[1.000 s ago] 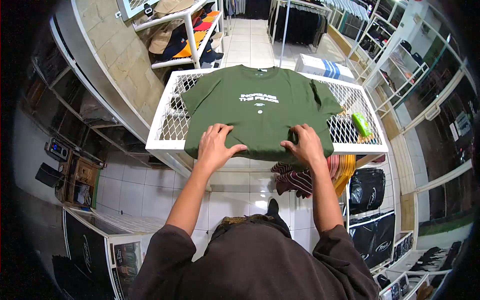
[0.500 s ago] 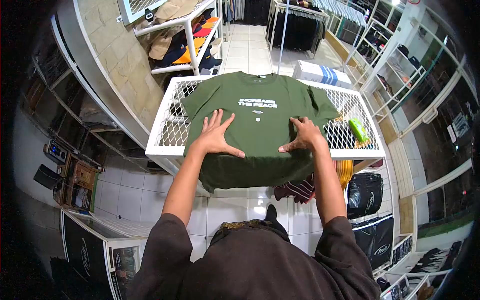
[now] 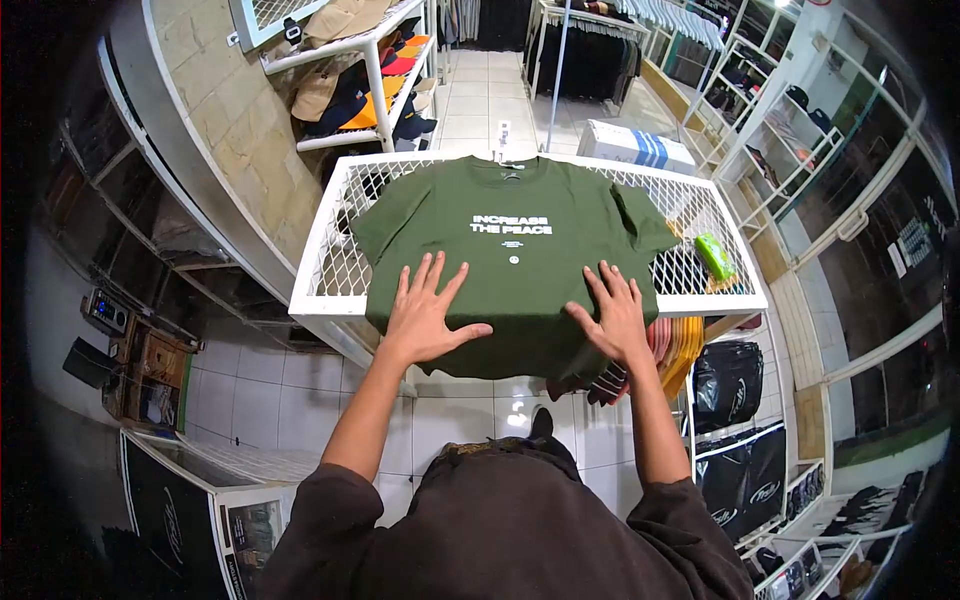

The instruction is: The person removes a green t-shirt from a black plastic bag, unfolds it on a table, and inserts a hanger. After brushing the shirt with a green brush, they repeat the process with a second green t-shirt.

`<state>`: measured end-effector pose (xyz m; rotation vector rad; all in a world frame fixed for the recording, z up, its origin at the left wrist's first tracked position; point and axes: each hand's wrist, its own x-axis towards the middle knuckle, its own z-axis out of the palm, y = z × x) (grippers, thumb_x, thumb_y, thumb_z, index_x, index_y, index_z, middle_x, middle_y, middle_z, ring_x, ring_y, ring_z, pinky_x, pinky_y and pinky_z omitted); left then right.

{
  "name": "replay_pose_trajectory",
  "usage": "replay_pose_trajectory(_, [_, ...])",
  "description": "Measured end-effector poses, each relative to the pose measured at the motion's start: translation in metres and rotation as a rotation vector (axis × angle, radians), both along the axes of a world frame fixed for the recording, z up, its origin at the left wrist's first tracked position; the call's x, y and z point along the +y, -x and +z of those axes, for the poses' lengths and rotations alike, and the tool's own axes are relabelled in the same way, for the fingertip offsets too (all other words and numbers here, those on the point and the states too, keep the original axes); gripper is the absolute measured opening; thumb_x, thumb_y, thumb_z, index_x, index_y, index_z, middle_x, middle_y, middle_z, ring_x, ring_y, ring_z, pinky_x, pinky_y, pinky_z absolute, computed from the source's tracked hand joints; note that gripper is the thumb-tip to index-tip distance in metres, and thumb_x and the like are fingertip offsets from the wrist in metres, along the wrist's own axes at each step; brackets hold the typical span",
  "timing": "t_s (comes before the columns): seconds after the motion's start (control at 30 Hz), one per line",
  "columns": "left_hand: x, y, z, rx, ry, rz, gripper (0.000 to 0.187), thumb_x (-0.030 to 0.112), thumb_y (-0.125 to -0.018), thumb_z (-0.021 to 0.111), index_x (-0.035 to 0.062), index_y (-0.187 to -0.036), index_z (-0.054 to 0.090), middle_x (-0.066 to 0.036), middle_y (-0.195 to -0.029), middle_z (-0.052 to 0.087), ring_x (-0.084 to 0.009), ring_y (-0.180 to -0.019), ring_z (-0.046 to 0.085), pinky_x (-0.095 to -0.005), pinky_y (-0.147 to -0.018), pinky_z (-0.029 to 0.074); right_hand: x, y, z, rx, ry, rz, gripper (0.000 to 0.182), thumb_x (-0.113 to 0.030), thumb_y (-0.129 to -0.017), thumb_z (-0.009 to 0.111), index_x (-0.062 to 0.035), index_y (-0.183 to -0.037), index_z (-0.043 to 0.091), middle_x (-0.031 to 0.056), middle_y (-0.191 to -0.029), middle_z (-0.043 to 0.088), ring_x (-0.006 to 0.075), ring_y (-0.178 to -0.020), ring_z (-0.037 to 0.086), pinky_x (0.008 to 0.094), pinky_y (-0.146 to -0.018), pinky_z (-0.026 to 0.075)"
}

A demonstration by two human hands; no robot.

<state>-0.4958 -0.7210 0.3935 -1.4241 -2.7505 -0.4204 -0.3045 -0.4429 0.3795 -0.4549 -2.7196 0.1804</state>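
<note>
A green T-shirt (image 3: 512, 270) with white lettering lies spread face up over a white mesh-topped table (image 3: 333, 303), its collar at the far side. The shirt's lower part hangs over the near edge. On the left half of the shirt, my left hand (image 3: 428, 315) lies flat with its fingers spread. My right hand (image 3: 612, 318) rests on the right half, fingers stretched out and thumb apart. Neither hand grips the fabric. A white tag (image 3: 503, 140) sticks up by the collar.
A bright green packet (image 3: 714, 257) lies on the mesh at right. Behind the table stands a white box with blue stripes (image 3: 637, 146). A cap shelf (image 3: 378, 85) is at far left. Striped garments (image 3: 680, 350) hang below the table, near black packages (image 3: 727, 385).
Both hands have slid toward me over the shirt, and the right fingers have straightened. The collar has shifted nearer, the fabric looks smoother, and the white tag now shows beyond the collar.
</note>
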Motion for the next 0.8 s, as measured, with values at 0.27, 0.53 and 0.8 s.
replay_pose_trajectory(0.27, [0.003,-0.003,-0.001,-0.021,-0.118,0.032,0.102,0.087,-0.082,0.049,0.0177,-0.157,0.041,-0.024,-0.165,0.026,-0.0392,-0.154,0.021,-0.0568,-0.125,0.011,0.017,0.086,0.029,0.344,0.088,0.043,0.021,-0.025,-0.089,0.073,-0.0076,-0.102,0.076,0.0108,-0.103,0.072,0.0308,-0.101,0.064,0.0423,-0.088,0.046])
replay_pose_trajectory(0.53, [0.006,-0.004,0.008,-0.061,-0.181,0.059,0.092,0.075,-0.085,0.061,0.0138,-0.152,0.049,-0.023,-0.16,0.035,-0.0401,-0.15,0.03,-0.0584,-0.123,0.017,0.076,0.246,0.031,0.252,0.243,0.197,0.015,-0.021,-0.088,0.072,-0.009,-0.096,0.077,0.0126,-0.097,0.072,0.0351,-0.092,0.069,0.0457,-0.082,0.053])
replay_pose_trajectory(0.8, [0.025,0.007,0.036,-0.17,-0.234,0.192,0.065,0.049,-0.086,0.077,0.0068,-0.134,0.065,-0.019,-0.137,0.056,-0.0371,-0.13,0.049,-0.0495,-0.109,0.038,0.113,0.3,0.024,-0.006,0.106,0.51,0.018,-0.02,-0.088,0.073,-0.0047,-0.097,0.07,0.0148,-0.094,0.069,0.0384,-0.092,0.067,0.0444,-0.081,0.054])
